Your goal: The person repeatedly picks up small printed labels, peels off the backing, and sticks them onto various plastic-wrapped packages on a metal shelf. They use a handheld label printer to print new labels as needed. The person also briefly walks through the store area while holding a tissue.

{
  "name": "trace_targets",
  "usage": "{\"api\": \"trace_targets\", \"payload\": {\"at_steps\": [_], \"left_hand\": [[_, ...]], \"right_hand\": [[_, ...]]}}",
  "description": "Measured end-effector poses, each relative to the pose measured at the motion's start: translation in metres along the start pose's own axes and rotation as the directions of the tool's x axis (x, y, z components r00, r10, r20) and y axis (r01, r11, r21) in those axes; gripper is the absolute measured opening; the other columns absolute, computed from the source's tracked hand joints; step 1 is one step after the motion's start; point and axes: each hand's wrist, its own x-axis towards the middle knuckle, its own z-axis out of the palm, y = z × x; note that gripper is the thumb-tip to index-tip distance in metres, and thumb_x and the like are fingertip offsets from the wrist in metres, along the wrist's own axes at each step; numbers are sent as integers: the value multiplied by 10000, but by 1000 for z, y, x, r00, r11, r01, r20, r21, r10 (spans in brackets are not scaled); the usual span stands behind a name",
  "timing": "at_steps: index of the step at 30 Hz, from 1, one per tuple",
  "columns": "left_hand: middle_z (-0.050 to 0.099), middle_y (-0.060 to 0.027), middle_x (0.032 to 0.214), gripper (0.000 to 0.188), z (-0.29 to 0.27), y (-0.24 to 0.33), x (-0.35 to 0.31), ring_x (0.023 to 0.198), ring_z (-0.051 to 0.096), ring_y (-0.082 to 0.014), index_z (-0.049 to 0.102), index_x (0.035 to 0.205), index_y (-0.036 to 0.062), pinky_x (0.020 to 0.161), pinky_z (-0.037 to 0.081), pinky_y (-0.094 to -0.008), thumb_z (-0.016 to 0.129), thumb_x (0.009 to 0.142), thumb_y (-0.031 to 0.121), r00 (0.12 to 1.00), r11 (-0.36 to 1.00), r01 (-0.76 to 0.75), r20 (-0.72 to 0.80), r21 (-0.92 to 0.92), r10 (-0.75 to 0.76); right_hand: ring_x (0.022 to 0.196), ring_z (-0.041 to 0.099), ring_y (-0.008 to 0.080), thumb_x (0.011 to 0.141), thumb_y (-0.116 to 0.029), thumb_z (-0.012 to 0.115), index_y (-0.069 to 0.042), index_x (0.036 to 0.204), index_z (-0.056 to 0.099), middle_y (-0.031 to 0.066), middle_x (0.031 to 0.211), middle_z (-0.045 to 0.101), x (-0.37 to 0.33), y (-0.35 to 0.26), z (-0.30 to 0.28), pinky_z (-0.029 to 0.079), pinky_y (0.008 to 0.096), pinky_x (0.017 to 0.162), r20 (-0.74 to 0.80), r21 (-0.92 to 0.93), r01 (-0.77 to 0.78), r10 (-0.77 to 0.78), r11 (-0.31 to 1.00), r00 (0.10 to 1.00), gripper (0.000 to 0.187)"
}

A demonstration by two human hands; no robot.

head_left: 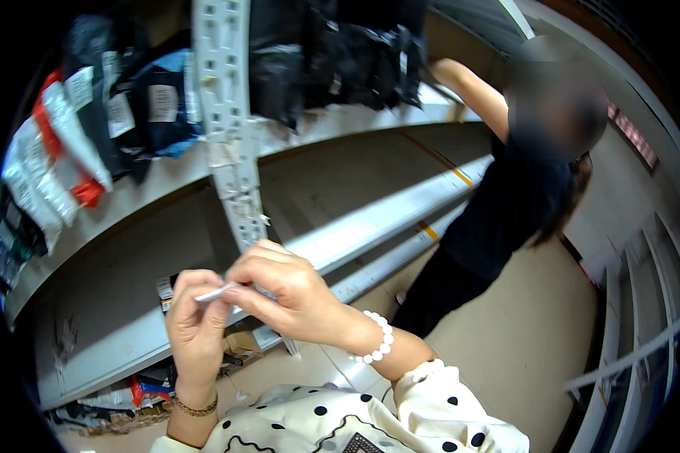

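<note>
Both of my hands meet in front of the metal shelving, pinching a small, thin whitish strip that looks like folded paper or a label; its exact kind is too small to tell. My left hand is closed on its near left end, thumb against fingers. From the right, my right hand grips the other end between thumb and fingertips. Just behind my left fingers, a small dark box with a white label shows in part on the lower shelf.
A perforated upright post rises beyond my hands. Black plastic parcels and labelled bags fill the upper shelf. At right a person in dark clothes reaches toward it. More parcels lie low at left; another rack stands far right.
</note>
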Motion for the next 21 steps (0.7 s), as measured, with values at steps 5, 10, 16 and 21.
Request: {"api": "trace_targets", "payload": {"at_steps": [5, 10, 16, 21], "left_hand": [[530, -21, 798, 220, 24, -6, 2, 725, 438, -86, 548, 816, 1, 645, 358, -227, 604, 950, 166, 998, 999, 40, 39, 18, -41], [525, -7, 741, 351, 23, -21, -8, 638, 432, -66, 580, 818, -8, 575, 338, -218, 540, 988, 297, 998, 994, -41, 48, 103, 37], [582, -58, 772, 382, 28, -17, -13, 659, 496, -100, 588, 814, -29, 585, 385, -235, 561, 971, 319, 996, 991, -43, 86, 130, 32], [608, -78, 774, 325, 22, -25, -34, 686, 546, -154, 592, 815, -32, 630, 439, -272, 582, 959, 260, 990, 980, -23, 140, 200, -6]], "right_hand": [[776, 572, 241, 810, -12, 681, 7, 860, 629, 98, 838, 630, -13, -1, -22, 463, 329, 688, -112, -61, 51, -58, 997, 992, 74], [967, 564, 321, 775, -11, 677, -33, 816, 595, 125, 1025, 620, 34, -2, -62, 445, 382, 833, -259, -213, 183, -236, 960, 937, 94], [1341, 371, 362, 811, -64, 678, -76, 812, 610, 127, 1401, 476, 130, 27, -120, 257, 479, 1079, 77, -793, 337, -465, 508, 882, 69], [1355, 336, 285, 721, -57, 687, -139, 761, 623, 54, 1449, 419, 169, 62, -117, 196, 535, 1093, 207, -881, 388, -517, 270, 830, 111]]}}
